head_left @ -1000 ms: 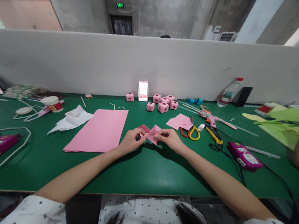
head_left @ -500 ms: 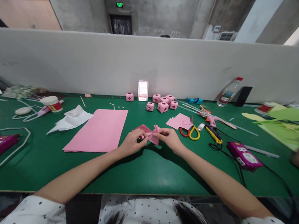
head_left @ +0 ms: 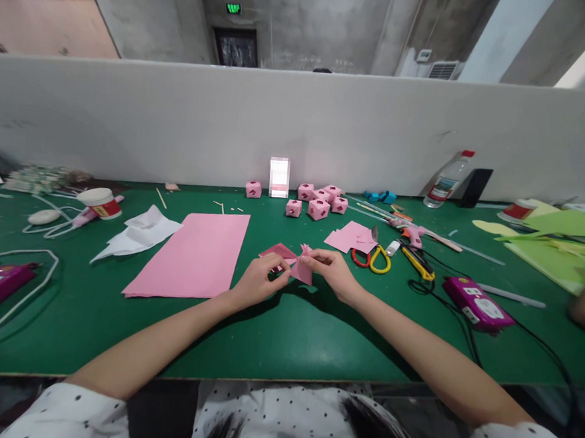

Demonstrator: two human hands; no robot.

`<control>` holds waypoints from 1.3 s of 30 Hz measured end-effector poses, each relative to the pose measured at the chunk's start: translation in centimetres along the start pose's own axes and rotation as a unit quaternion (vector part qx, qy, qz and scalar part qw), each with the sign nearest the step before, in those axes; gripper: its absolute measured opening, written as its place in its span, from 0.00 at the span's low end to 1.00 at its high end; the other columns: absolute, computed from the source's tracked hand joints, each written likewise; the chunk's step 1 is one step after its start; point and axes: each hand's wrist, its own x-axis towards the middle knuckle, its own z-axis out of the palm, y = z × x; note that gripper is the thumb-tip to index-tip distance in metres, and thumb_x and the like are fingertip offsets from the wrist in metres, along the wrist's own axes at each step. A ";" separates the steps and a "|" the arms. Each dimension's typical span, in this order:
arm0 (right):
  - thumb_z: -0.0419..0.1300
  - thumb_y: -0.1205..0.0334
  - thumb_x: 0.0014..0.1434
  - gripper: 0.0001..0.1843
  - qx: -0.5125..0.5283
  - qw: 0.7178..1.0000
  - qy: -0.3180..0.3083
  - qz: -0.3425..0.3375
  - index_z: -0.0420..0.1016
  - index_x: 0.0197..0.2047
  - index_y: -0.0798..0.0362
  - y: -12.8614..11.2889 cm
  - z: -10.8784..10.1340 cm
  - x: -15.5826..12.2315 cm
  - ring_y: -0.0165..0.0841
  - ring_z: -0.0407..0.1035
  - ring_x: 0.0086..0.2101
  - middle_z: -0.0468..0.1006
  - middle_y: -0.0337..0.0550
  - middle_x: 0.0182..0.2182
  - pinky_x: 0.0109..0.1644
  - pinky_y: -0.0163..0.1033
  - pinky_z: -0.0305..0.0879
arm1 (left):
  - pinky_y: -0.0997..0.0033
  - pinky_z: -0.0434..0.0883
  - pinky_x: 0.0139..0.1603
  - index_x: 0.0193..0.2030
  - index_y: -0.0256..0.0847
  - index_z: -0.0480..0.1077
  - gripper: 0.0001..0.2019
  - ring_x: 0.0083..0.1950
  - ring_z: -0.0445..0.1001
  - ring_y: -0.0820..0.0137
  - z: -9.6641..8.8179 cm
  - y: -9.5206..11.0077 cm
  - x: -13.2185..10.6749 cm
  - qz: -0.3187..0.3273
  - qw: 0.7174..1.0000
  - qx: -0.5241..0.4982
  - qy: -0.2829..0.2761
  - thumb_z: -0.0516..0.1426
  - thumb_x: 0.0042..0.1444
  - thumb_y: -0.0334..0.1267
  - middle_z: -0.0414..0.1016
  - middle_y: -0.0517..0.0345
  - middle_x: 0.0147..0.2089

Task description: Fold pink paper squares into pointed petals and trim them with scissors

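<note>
From here, the folded pink paper point(head_left: 303, 268) is located over the middle of the table point(head_left: 283, 348), held between both hands. The left hand point(head_left: 263, 277) pinches its left portion between thumb and fingers. The right hand point(head_left: 337, 273) pinches the right-hand flap, thumb against fingertips. The exact fold pattern is partly hidden by the fingers.

Left of the hands: flat pink sheets point(head_left: 200, 256), then crumpled white paper point(head_left: 139, 230) and a tilted paper cup point(head_left: 100, 203). Far side: a group of pink paper cubes point(head_left: 318, 211), one set apart to the left, beyond a blurred upright bright panel point(head_left: 279, 178). Right side: small pink paper pieces point(head_left: 347, 238), touching scissors point(head_left: 380, 260) with red and yellow handles; next, a yellow cutter point(head_left: 419, 263). A pink glue gun point(head_left: 411, 234) lies farther back.
</note>
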 end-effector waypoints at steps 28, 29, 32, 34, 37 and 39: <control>0.66 0.50 0.52 0.14 -0.030 0.993 0.089 -0.079 0.81 0.34 0.52 -0.9 1.2 -0.7 0.33 0.70 0.33 0.80 0.41 0.31 0.40 0.38 0.65 | 0.73 0.66 0.39 0.31 0.38 0.67 0.05 0.34 0.70 0.73 0.4 0.3 -0.3 0.010 1.000 -0.013 -0.025 0.54 0.59 0.33 0.73 0.58 0.32; 0.66 0.50 0.52 0.14 -0.030 0.993 0.089 -0.078 0.81 0.34 0.52 -0.9 1.1 -0.7 0.33 0.70 0.33 0.80 0.41 0.31 0.40 0.38 0.65 | 0.73 0.66 0.39 0.31 0.39 0.67 0.05 0.34 0.70 0.73 0.4 0.3 -0.3 0.011 1.000 -0.014 -0.024 0.54 0.58 0.32 0.73 0.59 0.32; 0.66 0.51 0.51 0.13 -0.021 0.993 0.090 -0.077 0.81 0.33 0.52 -0.8 1.1 -0.6 0.33 0.71 0.34 0.81 0.41 0.31 0.42 0.39 0.65 | 0.73 0.66 0.39 0.31 0.39 0.67 0.05 0.34 0.70 0.73 0.3 0.3 -0.3 0.015 1.000 -0.014 -0.023 0.54 0.58 0.32 0.73 0.59 0.32; 0.66 0.51 0.52 0.12 -0.015 0.993 0.089 -0.073 0.81 0.33 0.51 -0.9 1.1 -0.7 0.34 0.71 0.35 0.81 0.41 0.31 0.43 0.39 0.65 | 0.73 0.66 0.39 0.31 0.39 0.67 0.05 0.34 0.71 0.72 0.3 0.3 -0.2 0.016 1.000 -0.011 -0.023 0.54 0.58 0.32 0.73 0.58 0.32; 0.66 0.52 0.52 0.12 -0.016 0.993 0.087 -0.072 0.81 0.33 0.51 -1.0 1.2 -0.8 0.33 0.71 0.35 0.81 0.40 0.31 0.43 0.39 0.64 | 0.73 0.66 0.39 0.31 0.39 0.67 0.06 0.34 0.71 0.72 0.3 0.3 -0.2 0.016 1.000 -0.008 -0.024 0.54 0.59 0.33 0.74 0.58 0.32; 0.66 0.51 0.52 0.12 -0.021 0.993 0.087 -0.074 0.81 0.33 0.52 -1.0 1.2 -0.8 0.33 0.70 0.34 0.80 0.40 0.31 0.42 0.38 0.64 | 0.73 0.66 0.39 0.31 0.39 0.67 0.06 0.34 0.71 0.72 0.4 0.3 -0.3 0.015 1.000 -0.009 -0.023 0.54 0.59 0.33 0.74 0.58 0.32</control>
